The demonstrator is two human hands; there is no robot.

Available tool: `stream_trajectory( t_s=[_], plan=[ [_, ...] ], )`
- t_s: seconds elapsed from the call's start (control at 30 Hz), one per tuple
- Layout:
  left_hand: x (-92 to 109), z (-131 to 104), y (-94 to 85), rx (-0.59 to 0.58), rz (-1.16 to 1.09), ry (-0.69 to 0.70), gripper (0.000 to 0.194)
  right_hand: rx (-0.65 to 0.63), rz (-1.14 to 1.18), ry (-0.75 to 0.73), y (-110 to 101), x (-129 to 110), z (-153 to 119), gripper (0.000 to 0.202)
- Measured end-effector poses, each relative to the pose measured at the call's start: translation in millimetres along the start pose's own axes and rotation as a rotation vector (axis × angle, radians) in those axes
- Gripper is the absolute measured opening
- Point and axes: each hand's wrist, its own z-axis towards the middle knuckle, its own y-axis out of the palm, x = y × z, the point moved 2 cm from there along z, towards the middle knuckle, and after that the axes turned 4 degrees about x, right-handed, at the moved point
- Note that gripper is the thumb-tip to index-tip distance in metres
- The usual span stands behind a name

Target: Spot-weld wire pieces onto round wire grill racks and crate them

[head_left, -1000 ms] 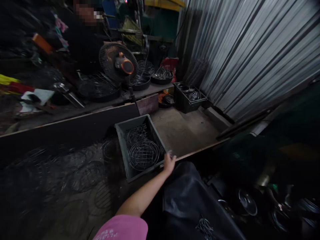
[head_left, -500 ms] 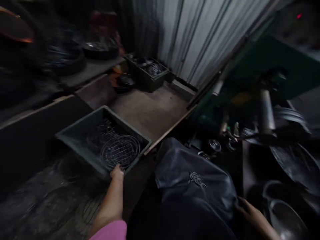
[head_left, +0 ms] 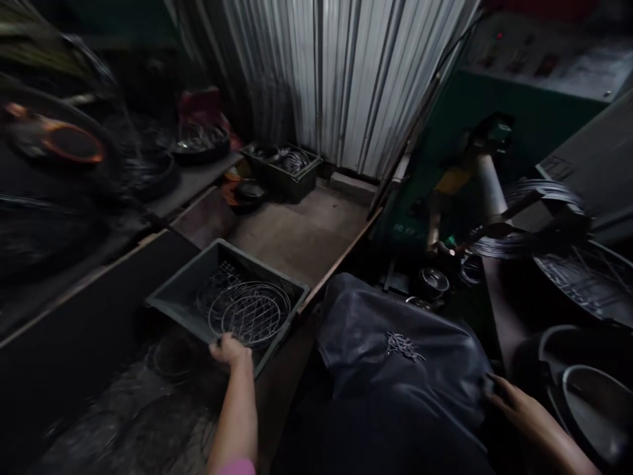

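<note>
My left hand (head_left: 231, 351) reaches to the near rim of a grey-green plastic crate (head_left: 185, 323), fingers curled at the edge of a round wire rack (head_left: 254, 315). The rack lies inside the crate on other dark wire pieces. My right hand (head_left: 512, 396) rests beside the dark apron (head_left: 410, 396) over my lap, fingers partly stretched and apart, with nothing visible in them. A small heap of short metal wire pieces (head_left: 403, 346) lies on the apron.
A green machine (head_left: 519, 112) with a coil of wire (head_left: 539, 204) stands to the right, above dark buckets (head_left: 591, 409). Another crate (head_left: 291, 178) with metal parts sits by the corrugated wall (head_left: 336, 86). A fan (head_left: 74, 142) stands left; wire racks (head_left: 163, 422) lie on the floor.
The view has swung to the right and steadied. My left hand has shifted left along the rack's near edge; my right hand stays by the apron.
</note>
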Motion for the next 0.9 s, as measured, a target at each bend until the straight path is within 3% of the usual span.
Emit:
stream_trajectory(
  t_s=[0.07, 0.13, 0.3, 0.4, 0.53, 0.63, 0.77, 0.9],
  plan=[
    [23, -8, -4.4, 0.046, -0.091, -0.015, 0.028, 0.039, 0.048, -0.016, 0, 1, 6, 0.061],
    [48, -22, -2.7, -0.016, -0.225, -0.048, 0.027, 0.087, 0.119, -0.050, -1, -8, 12, 0.065],
    [115, -87, 25.9, -0.349, -0.487, -0.039, 0.030, 0.168, 0.392, -0.202, -15, -69, 24, 0.068],
    [136, -146, 53.2, -0.609, -0.470, -0.034, 0.035, 0.104, 0.642, -0.256, -21, -115, 21, 0.068],
    [120, -236, 83.2, -0.914, -0.344, -0.193, 0.035, -0.117, 1.231, -0.196, -6, -157, 14, 0.079],
    [92, -297, 89.1, -1.038, -0.228, -0.341, 0.035, -0.170, 1.630, -0.138, 7, -166, 12, 0.079],
    [67, -345, 85.1, -1.195, -0.100, -0.402, 0.031, -0.082, 1.863, 0.057, 4, -140, 13, 0.060],
    [61, -358, 95.3, -1.340, 0.065, -0.418, 0.034, -0.043, 1.941, 0.095, -11, -95, 12, 0.054]
  ],
)
